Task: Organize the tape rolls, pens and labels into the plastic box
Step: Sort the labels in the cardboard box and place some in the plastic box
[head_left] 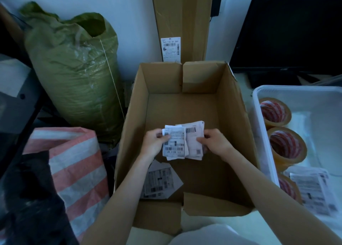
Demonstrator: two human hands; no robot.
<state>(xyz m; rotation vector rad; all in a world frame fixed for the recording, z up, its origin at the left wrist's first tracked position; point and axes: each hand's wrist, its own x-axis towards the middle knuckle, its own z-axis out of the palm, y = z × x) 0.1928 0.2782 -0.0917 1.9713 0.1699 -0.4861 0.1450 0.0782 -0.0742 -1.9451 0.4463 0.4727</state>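
Labels: 1 stack inside carton, pinched between left hand at its 9 o'clock edge and right hand at 3 o'clock. Box at carton's 3 o'clock holds 3 tape rolls, more labels.

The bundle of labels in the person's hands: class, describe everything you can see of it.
The bundle of labels is a loose stack of white paper slips printed with black barcodes and small text, edges uneven and fanned. It is held above the floor of the open cardboard box, the left hand gripping its left edge and the right hand its right.
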